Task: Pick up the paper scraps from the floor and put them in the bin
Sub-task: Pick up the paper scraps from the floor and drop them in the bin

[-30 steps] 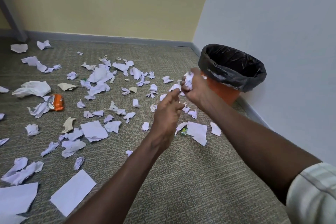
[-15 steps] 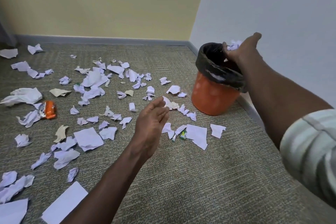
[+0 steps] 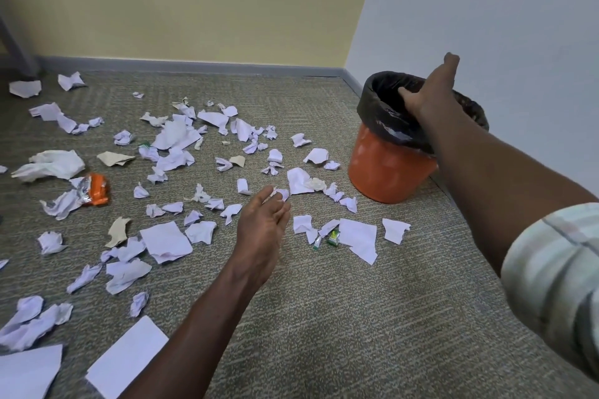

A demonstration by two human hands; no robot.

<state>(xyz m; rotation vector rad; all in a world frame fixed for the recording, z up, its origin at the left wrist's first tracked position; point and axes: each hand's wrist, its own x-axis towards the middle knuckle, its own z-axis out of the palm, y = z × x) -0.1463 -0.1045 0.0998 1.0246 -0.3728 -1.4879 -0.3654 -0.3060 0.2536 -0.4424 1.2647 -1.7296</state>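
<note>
Right hand [image 3: 431, 97]: fingers spread, empty, over the orange bin [image 3: 389, 168] by the corner; left hand [image 3: 264, 223]: fingers relaxed, low, among paper scraps [image 3: 165, 241] strewn across the carpet [image 3: 356, 317].

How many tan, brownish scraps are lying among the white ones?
4: one beside the white plastic bag, one left of the large flat sheet, one mid-floor, a tiny one behind it. Others may hide under the white paper.

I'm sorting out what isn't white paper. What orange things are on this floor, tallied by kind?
Orange bin with black liner: 1
Orange crumpled wrapper: 1
Total: 2
</note>
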